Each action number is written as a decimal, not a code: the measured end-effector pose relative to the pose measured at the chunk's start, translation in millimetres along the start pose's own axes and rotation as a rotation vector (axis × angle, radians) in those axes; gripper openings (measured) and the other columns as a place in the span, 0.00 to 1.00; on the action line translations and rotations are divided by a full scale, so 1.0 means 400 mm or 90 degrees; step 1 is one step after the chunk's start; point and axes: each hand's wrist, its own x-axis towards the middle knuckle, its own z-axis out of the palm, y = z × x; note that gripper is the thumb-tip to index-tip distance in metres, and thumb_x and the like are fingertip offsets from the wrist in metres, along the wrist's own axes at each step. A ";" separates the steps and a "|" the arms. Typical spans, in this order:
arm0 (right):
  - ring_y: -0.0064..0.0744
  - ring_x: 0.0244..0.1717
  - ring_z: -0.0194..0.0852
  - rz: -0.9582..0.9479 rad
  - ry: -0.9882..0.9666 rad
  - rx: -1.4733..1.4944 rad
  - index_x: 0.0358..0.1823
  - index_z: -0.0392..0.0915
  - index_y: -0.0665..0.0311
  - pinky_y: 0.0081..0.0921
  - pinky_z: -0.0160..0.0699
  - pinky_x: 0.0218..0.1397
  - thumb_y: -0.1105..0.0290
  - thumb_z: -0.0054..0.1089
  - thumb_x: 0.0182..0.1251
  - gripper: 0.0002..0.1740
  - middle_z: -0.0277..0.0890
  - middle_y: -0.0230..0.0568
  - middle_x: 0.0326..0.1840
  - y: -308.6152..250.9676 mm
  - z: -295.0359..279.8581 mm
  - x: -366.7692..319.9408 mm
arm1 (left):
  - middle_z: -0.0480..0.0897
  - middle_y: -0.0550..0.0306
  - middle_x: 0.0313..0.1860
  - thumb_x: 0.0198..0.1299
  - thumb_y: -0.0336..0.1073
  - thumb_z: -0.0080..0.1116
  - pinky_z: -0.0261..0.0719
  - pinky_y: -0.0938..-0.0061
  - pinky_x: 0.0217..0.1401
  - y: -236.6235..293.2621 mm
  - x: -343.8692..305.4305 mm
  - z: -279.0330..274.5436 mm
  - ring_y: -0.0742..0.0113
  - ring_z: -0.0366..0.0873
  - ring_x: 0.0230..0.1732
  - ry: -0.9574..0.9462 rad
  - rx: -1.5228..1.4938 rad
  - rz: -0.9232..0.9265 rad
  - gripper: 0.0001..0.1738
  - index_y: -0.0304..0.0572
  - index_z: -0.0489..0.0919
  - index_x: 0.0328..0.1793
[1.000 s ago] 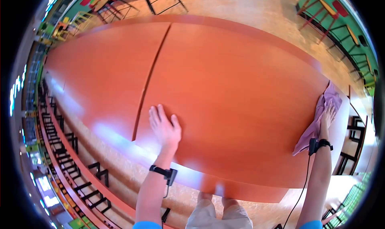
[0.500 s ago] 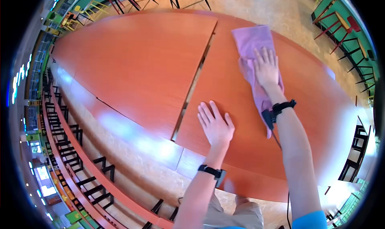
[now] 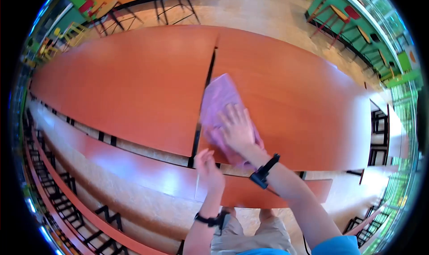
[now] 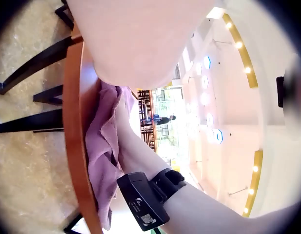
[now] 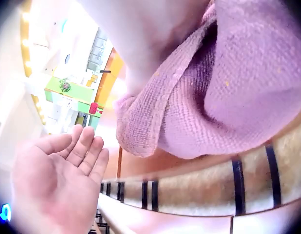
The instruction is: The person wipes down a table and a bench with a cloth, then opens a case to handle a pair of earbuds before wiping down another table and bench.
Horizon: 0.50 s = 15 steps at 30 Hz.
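Note:
A purple cloth (image 3: 219, 104) lies spread on the orange-red tabletop (image 3: 286, 89), beside the dark gap between two tables. My right hand (image 3: 237, 127) rests flat on it, fingers spread and straight. In the right wrist view the cloth (image 5: 189, 107) bunches into thick folds along the near side of the hand. My left hand (image 3: 210, 172) is lifted just off the table's near edge, left of the cloth, holding nothing. Its palm faces up with fingers slightly bent, as the right wrist view shows of the left hand (image 5: 62, 183).
A second tabletop (image 3: 125, 89) continues to the left past the gap (image 3: 210, 69). An orange-red bench (image 3: 254, 190) runs along the near side, by the person's legs. Stools (image 3: 337, 14) stand along a green counter at the far right. Each wrist wears a black strap with a camera.
The right hand has swept the cloth from the table's right end across the far side, then back toward the near edge by the gap. The left hand has lifted off the tabletop and drawn back.

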 end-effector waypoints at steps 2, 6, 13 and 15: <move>0.57 0.85 0.55 -0.027 0.010 0.096 0.76 0.75 0.48 0.57 0.48 0.89 0.53 0.58 0.74 0.31 0.63 0.50 0.84 -0.074 -0.018 -0.056 | 0.82 0.53 0.50 0.72 0.23 0.53 0.76 0.70 0.63 -0.061 -0.045 -0.111 0.66 0.81 0.53 -0.016 0.012 0.000 0.14 0.36 0.77 0.61; 0.53 0.74 0.67 -0.087 0.031 0.154 0.70 0.79 0.53 0.48 0.68 0.77 0.55 0.55 0.77 0.24 0.74 0.46 0.70 -0.035 -0.047 -0.127 | 0.81 0.56 0.45 0.69 0.18 0.53 0.77 0.72 0.58 -0.137 -0.112 -0.248 0.67 0.79 0.48 -0.088 0.113 -0.072 0.13 0.36 0.77 0.57; 0.50 0.46 0.81 0.059 -0.008 0.112 0.45 0.82 0.52 0.48 0.82 0.52 0.61 0.67 0.65 0.10 0.81 0.40 0.44 0.371 -0.257 -0.485 | 0.81 0.57 0.35 0.69 0.20 0.54 0.79 0.74 0.49 -0.156 -0.143 -0.241 0.69 0.80 0.39 -0.283 0.296 -0.097 0.07 0.34 0.79 0.49; 0.54 0.48 0.81 0.258 0.052 -0.051 0.47 0.83 0.53 0.51 0.81 0.50 0.65 0.61 0.68 0.09 0.81 0.44 0.45 0.530 -0.356 -0.671 | 0.82 0.57 0.34 0.68 0.21 0.55 0.79 0.75 0.48 -0.195 -0.145 -0.216 0.69 0.81 0.39 -0.317 0.267 -0.101 0.06 0.34 0.79 0.48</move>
